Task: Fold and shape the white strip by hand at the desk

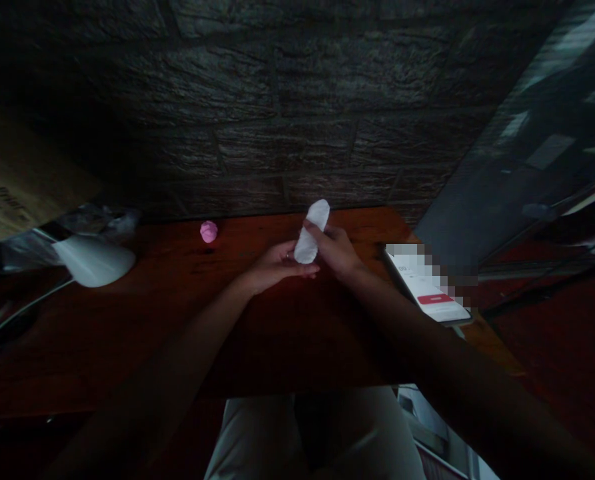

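Observation:
Over a dark reddish wooden table (127, 333), my right hand (336, 252) grips a long white padded piece (312, 230) that stands almost upright, fingers wrapped round its lower half. My left hand (277, 265) lies palm up under the bottom end of the white piece, its fingers stretched out and touching it. A small pink ball-like lump (208, 231) rests on the table to the left, near the wall, apart from both hands.
A phone (430, 288) with a lit white screen lies at the table's right edge. A white lamp head (93, 260) and crumpled clear plastic (97, 219) sit at the left. A dark stone-patterned wall (277, 100) stands right behind the table. My lap in light trousers (317, 433) is below.

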### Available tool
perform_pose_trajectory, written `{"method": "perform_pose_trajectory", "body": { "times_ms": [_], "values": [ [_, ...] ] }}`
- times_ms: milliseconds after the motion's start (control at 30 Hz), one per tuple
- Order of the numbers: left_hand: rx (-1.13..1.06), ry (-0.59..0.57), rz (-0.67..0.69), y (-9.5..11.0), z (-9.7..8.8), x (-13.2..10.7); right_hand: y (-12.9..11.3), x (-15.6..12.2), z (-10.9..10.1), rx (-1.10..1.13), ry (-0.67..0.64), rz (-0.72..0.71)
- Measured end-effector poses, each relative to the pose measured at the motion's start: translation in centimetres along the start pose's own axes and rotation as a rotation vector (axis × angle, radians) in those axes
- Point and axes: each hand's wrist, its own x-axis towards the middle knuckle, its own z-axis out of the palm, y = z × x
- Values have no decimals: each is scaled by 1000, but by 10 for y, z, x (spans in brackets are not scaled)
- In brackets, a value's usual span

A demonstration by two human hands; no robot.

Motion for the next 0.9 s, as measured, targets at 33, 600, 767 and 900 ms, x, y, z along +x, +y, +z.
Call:
{"method": "perform_pose_trajectory", "body": {
  "times_ms": [33,600,767,900],
  "values": [
    [0,6,-4,0,0,0,0,0,0,-7,-2,-3],
    [-69,-27,-12,0,-1,0,-3,-2,1,37,-2,25],
    [-62,-29,-10,-2,-3,1,-6,-3,1,76,-2,61],
    [-52,-49,13,-3,-4,1,-6,-3,2,69,14,69]
  ]
}}
